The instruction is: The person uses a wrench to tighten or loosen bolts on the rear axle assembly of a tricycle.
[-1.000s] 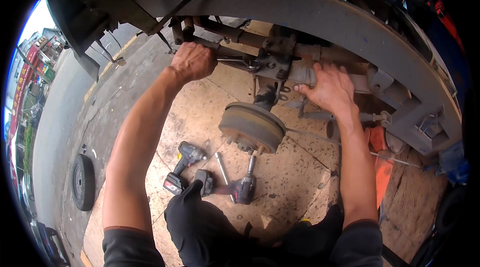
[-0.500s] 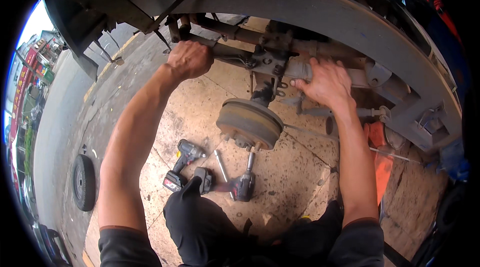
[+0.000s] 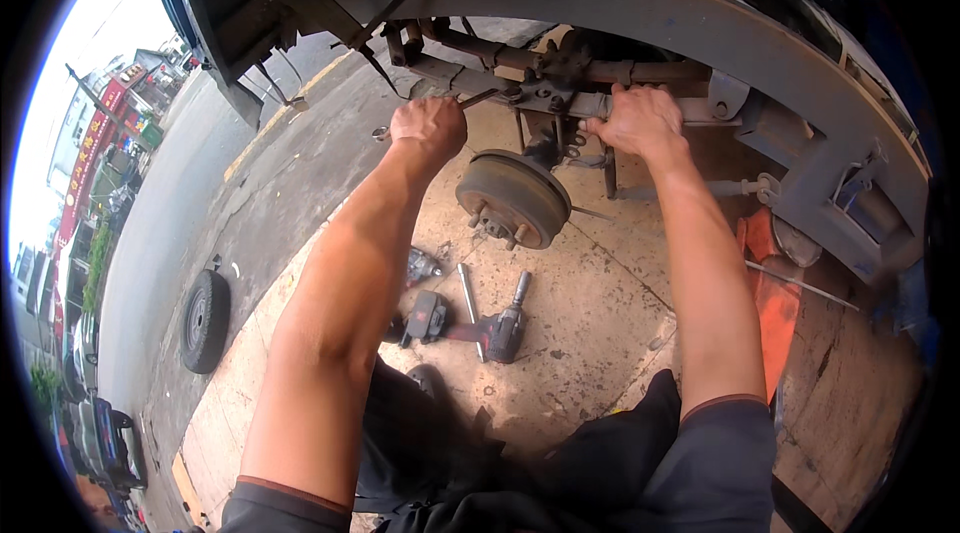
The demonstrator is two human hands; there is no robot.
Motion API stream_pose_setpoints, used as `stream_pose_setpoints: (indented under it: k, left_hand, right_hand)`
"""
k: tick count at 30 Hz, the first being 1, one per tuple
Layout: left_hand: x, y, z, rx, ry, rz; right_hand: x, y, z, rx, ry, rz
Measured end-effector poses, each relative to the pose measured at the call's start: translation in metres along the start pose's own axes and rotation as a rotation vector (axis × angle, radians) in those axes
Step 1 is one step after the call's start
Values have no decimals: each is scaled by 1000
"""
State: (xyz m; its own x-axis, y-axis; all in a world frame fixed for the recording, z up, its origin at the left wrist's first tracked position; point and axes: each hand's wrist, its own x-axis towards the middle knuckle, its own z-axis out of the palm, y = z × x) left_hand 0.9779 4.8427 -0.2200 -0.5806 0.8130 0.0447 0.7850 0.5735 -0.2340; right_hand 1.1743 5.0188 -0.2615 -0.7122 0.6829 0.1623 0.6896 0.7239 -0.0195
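clenched around a wrench (image 3: 480, 98) with the left hand (image 3: 428, 128), apparently meeting a bolt (image 3: 513, 91) at the left edge of a metal plate (image 3: 547, 96); laid over the axle (image 3: 700, 110) with the right hand (image 3: 642, 121), fingers extended, just past the plate's right edge. best worked, it seems, fully seated, with steady force and knuckles clear. seen with a brake drum (image 3: 512, 201) below, a power driver (image 3: 505, 336) on the floor (image 3: 600, 333), and a tyre (image 3: 206, 321) beyond the floor's left edge.
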Motion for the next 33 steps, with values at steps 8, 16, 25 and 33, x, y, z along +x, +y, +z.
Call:
stream_pose_setpoints:
  k: [8, 16, 25, 33]
  left_hand:
    - [3, -27, -31, -61, -424, 156]
    - [17, -95, 3, -1250, -760, 236]
    - [25, -59, 13, -1584, -787, 148]
    - [1, -30, 9, -1867, -786, -133]
  right_hand:
    - [4, 8, 4, 41, -15, -9]
    - [1, 1, -1, 35, -47, 1]
    - [6, 0, -1, -42, -49, 44]
    - [6, -1, 0, -84, -39, 49]
